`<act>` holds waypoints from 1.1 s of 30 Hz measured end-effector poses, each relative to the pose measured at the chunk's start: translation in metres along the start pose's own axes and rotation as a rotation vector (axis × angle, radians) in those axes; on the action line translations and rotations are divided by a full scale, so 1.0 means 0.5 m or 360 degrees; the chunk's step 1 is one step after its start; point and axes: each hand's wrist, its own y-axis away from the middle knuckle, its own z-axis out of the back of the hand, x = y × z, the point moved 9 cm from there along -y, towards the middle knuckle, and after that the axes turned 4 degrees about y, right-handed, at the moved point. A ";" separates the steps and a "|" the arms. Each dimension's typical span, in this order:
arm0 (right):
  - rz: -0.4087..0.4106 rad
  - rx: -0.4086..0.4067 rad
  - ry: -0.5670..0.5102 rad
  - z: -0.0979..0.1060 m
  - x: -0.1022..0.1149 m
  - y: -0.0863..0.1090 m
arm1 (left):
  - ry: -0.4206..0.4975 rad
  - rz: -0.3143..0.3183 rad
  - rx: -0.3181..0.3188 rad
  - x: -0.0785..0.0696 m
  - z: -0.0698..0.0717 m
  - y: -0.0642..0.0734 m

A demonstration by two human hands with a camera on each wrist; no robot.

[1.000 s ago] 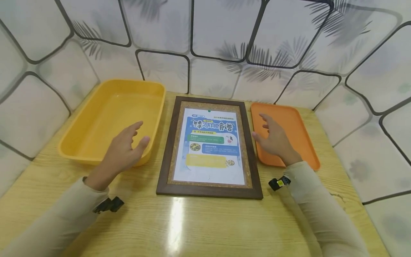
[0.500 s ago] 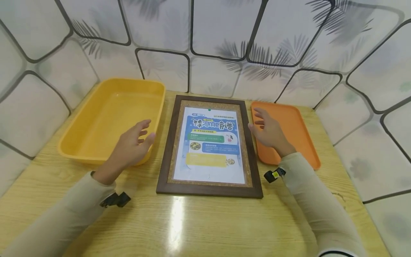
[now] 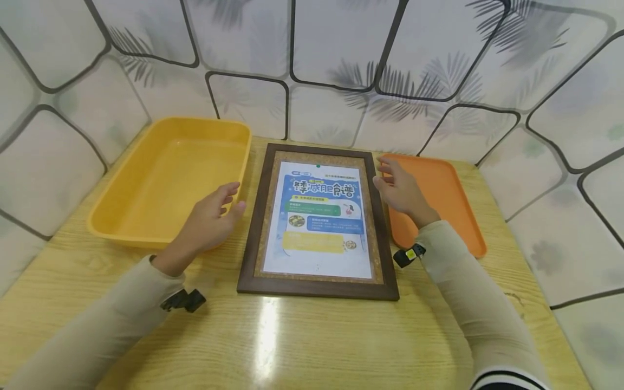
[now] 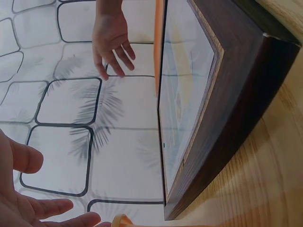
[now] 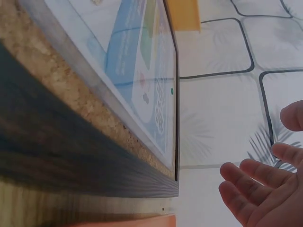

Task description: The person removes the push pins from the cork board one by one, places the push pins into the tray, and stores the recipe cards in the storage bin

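Here, flanks frame (image 3: 317,288) with left hand (image 3: 207,221) near tub (image 3: 180,168), right hand (image 3: 402,190) near tray (image 3: 443,197); holds fingers loosely bent, wide of thumbs.

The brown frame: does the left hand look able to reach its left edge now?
Probably yes: the left hand holds nothing, and no object shows between it and the brown frame; the yellow tub seems to sit lower than the hand.

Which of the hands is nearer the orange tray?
Right. The right hand, raised, overlaps the left edge of the orange tray in the head view; the left hand is across the picture frame from it, by the yellow tub.
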 end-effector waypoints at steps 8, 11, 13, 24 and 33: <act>-0.0036 0.0006 -0.0019 -0.009 0.007 -0.019 | 0.0085 -0.0022 0.0000 -0.011 -0.004 -0.006; -0.0028 -0.0004 -0.0026 -0.012 0.011 -0.025 | 0.0096 -0.0011 0.0011 -0.008 -0.007 -0.008; -0.0042 -0.0002 -0.0064 -0.014 0.012 -0.028 | 0.0090 -0.0010 0.0012 -0.005 -0.009 -0.008; -0.0164 0.0069 -0.0307 -0.047 0.008 -0.040 | 0.0076 0.0011 0.0026 0.006 -0.022 0.007; -0.0175 0.0042 -0.0464 -0.041 0.019 -0.069 | 0.0151 0.0014 0.0035 -0.004 -0.028 -0.009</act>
